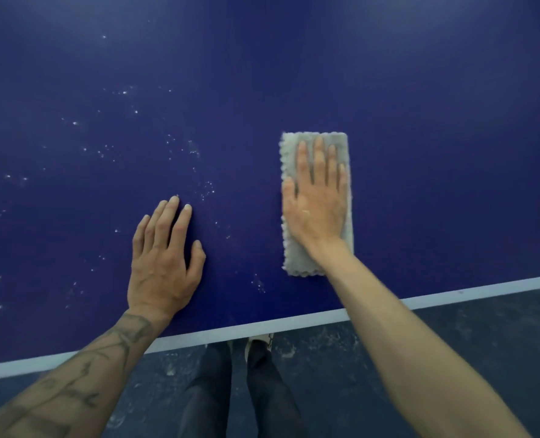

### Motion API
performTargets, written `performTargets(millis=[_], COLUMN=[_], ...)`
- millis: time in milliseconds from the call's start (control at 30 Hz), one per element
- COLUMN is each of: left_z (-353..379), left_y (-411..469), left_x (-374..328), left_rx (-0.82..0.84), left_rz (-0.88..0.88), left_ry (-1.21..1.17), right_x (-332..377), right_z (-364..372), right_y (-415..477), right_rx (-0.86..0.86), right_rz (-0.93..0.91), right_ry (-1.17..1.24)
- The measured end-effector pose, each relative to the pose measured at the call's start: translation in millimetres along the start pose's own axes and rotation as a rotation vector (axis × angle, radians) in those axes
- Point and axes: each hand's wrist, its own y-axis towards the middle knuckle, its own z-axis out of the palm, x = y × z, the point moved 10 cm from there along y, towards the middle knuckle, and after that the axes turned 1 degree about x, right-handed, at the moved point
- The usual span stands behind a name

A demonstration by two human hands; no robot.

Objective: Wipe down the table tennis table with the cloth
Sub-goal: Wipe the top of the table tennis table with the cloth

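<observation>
The person leans over the dark blue table tennis table (388, 90) with the right hand (317, 200) spread flat, fingers straight and close together, pressing down on a folded grey cloth (317, 267) that lies on the surface not far in from the white edge line (294, 324). The left hand (164, 263) rests palm-down on the bare blue top beside it, well apart from the cloth, fingers straight and gripping nothing. Pale specks (120, 93) dot the surface to the left, and below the table edge show dark trousers (211, 390) and a shoe (259, 343) on a mottled floor (483, 343).
</observation>
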Motion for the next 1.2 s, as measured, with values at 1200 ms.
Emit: performTargets(millis=[1200], left_z=[-42], left_y=[2], left_x=[104], left_rx=[0.025], left_rz=[0.007], left_ry=[0.031], right_x=[146], right_z=[54], right_y=[-133], right_rx=[-0.003], right_rz=[-0.337], right_ry=[0.01])
